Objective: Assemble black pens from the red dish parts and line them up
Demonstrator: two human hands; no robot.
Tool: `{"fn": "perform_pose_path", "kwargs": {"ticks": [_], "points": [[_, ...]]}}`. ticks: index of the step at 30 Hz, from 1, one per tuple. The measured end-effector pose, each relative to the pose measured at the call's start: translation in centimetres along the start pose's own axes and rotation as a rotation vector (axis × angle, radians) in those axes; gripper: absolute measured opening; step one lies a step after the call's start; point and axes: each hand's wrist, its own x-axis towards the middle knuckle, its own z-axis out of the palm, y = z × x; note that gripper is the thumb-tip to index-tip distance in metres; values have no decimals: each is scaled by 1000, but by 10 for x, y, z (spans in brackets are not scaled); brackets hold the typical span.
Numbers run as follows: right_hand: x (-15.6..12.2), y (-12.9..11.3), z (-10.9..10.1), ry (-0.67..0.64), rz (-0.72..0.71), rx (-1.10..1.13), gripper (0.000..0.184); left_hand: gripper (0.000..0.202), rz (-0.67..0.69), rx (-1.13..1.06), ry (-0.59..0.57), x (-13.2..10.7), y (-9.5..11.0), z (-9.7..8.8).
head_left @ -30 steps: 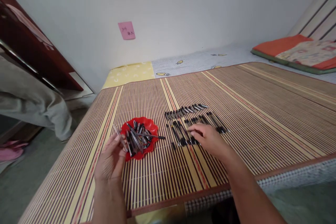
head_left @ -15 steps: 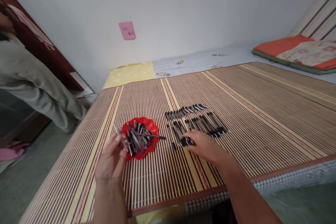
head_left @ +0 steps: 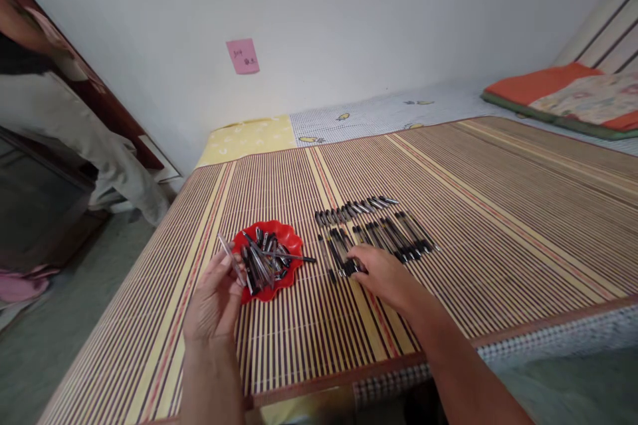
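From my end of the head camera, I am keeping the left hand (head_left: 214, 295) beside the red bowl (head_left: 289, 232), its fingers clamped on a slim clear tube (head_left: 231, 259) that is slanting across the bowl's near-left edge. The bowl is holding a jumble of pen parts (head_left: 259, 265), and one long dark pen (head_left: 296, 257) is jutting out over the right side of its scalloped rim. My right hand (head_left: 355, 262) is bending low over the left part of a row of pens (head_left: 406, 236), fingers curled down among their near ends; I cannot tell whether they are pinching one. The pens are lying side by side, slanted, on the striped mat (head_left: 309, 339). Just beyond them, a row of short dark pieces (head_left: 355, 208) is running roughly parallel. At far left, another person (head_left: 94, 126) in pale trousers is standing beyond the mat.
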Motion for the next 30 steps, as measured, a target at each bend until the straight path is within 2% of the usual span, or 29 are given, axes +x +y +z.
{"fn": "perform_pose_path", "kwargs": {"ticks": [11,19,23,26,30], "points": [[0,1,2,-40,-60,20,28,25,4,9,27,0,1,2],[4,8,7,51,-122,53,27,34,27,20,26,-1,1,1],[8,14,12,156,-181,109,23,33,52,24,53,-1,3,-2],[7,5,10,211,-232,161,20,30,91,17,97,-2,6,-1],[10,-27,9,175,-344,210,20,27,130,-26,132,-3,10,0]]}}
